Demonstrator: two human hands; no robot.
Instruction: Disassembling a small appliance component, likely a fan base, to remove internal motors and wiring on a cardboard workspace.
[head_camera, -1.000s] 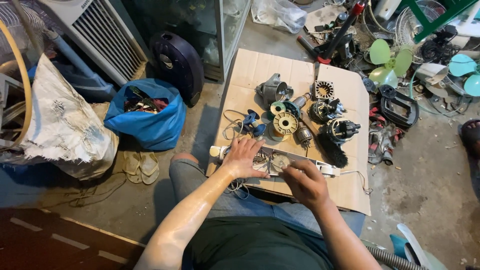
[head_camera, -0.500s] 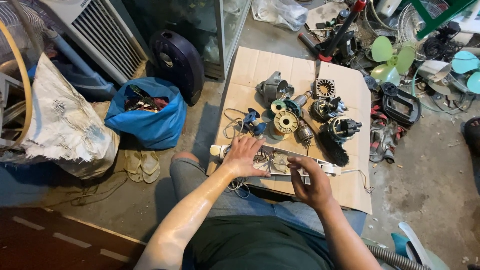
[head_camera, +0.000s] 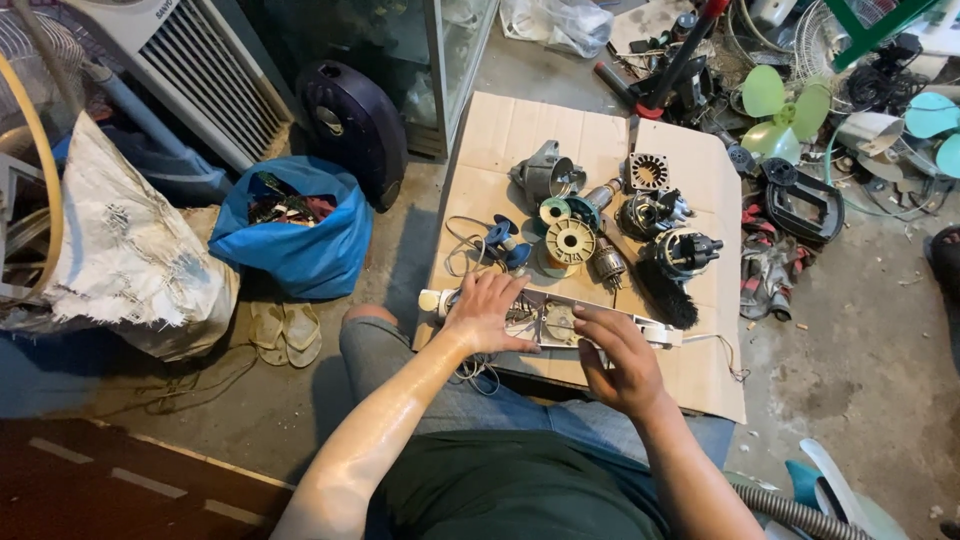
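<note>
Left hand (head_camera: 487, 312), right hand (head_camera: 617, 362) on white opened housing (head_camera: 548, 318), cardboard (head_camera: 520, 135).

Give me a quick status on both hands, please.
Left hand and right hand both gripping the long white housing on the cardboard sheet. Black brush lies close beyond.

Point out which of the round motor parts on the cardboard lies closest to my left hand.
The blue spool, just beyond the left hand; the cream ribbed disc and black motors lie farther right.
</note>
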